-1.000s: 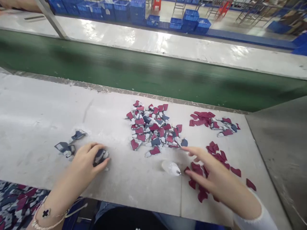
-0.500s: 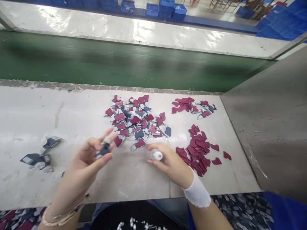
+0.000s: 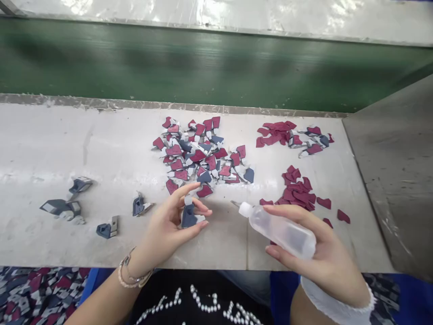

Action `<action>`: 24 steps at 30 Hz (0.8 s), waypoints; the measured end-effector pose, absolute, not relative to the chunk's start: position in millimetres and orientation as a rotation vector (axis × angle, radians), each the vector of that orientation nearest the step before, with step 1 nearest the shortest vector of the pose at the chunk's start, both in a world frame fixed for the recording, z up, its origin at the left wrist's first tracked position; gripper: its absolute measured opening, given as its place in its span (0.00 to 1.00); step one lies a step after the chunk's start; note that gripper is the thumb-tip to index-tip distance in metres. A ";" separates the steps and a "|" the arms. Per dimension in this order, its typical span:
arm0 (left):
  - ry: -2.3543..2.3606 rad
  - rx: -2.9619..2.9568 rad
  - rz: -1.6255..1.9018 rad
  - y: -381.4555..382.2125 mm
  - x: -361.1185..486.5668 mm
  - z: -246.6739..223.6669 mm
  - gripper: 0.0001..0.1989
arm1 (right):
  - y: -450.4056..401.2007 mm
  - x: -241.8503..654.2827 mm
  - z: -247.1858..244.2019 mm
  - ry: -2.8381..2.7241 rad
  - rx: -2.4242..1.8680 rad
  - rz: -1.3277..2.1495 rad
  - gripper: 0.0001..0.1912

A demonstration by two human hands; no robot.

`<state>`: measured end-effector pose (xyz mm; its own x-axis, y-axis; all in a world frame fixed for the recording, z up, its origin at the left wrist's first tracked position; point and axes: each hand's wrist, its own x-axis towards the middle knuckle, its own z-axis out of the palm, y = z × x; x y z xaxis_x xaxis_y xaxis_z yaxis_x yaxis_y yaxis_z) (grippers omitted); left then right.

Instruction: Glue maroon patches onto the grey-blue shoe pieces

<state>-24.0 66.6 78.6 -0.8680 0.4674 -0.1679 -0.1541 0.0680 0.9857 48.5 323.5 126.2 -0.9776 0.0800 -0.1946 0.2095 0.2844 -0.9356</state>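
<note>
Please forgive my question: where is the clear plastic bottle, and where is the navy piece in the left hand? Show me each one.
Clear plastic bottle (image 3: 280,231), head view, point on its body.
Navy cut piece (image 3: 188,216), head view, point on its dark middle.

You face a green conveyor belt (image 3: 203,58), a glossy white bench (image 3: 209,9) beyond it, and a grey metal panel (image 3: 389,180) rightward.

green conveyor belt (image 3: 203,58) | grey metal panel (image 3: 389,171) | 1 blue bin of scraps (image 3: 88,282)
</note>
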 end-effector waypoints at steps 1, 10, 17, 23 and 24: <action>1.929 0.308 1.832 68.4 -23.8 78.7 0.29 | 322.9 48.3 127.7 2.377 0.289 -1.837 0.18; 1.958 0.269 1.769 87.3 -14.5 72.3 0.28 | 313.0 32.3 118.7 2.022 0.028 -2.199 0.19; 1.913 0.365 1.887 91.6 -10.7 61.6 0.26 | 300.4 21.7 116.4 2.137 -0.114 -2.046 0.12; 1.967 0.350 1.840 90.1 -13.2 67.3 0.23 | 293.0 20.5 122.1 2.509 -0.140 -1.774 0.21; 1.983 0.354 1.831 89.9 -13.3 68.1 0.23 | 290.6 21.2 122.3 2.538 -0.121 -1.733 0.20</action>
